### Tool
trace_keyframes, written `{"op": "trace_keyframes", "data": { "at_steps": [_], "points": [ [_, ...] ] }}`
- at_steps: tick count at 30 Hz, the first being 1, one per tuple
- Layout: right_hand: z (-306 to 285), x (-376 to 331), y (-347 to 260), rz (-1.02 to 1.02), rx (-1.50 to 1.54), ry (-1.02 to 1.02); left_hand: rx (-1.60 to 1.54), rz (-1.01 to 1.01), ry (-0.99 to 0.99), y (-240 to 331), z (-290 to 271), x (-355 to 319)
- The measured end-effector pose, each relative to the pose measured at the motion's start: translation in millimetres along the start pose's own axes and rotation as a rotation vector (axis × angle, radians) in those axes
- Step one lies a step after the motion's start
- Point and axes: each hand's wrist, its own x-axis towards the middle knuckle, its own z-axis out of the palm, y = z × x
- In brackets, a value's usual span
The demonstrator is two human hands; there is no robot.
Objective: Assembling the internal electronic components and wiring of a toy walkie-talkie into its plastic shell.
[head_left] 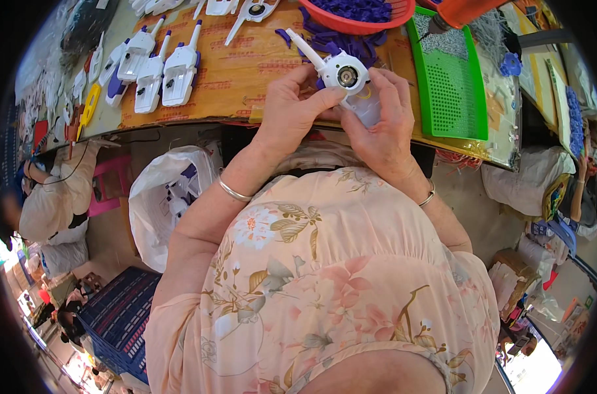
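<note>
Both hands hold a white plastic toy gun body (341,73) with a round metal-centred hub and a thin barrel pointing up-left, just above the table's front edge. My left hand (292,108) grips it from the left with fingers curled over the top. From the right, my right hand (384,125) pinches its lower white part. Loose purple plastic pieces (351,44) lie on the table right behind the toy.
Several finished white-and-purple toy guns (157,69) lie in a row at the left of the cardboard-covered table (239,85). A red basket (357,16) of purple pieces and a green perforated tray (453,85) stand behind. A white bag (160,197) and blue crate (118,318) sit below.
</note>
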Motion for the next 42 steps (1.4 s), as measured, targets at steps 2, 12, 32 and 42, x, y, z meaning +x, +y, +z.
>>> {"op": "trace_keyframes", "data": {
  "at_steps": [2,12,32,42],
  "points": [
    [0,0,-2,0.006,0.001,-0.005,0.074,0.007,0.041,0,2,0],
    [-5,0,-5,-0.029,-0.040,-0.028,0.114,0.021,0.011,0,-3,-1],
    [-7,3,-8,-0.011,-0.015,-0.057,0.168,0.061,-0.069,-1,-9,2],
    [-4,3,-7,0.005,0.057,-0.030,0.143,0.055,-0.024,3,-4,0]
  ]
}}
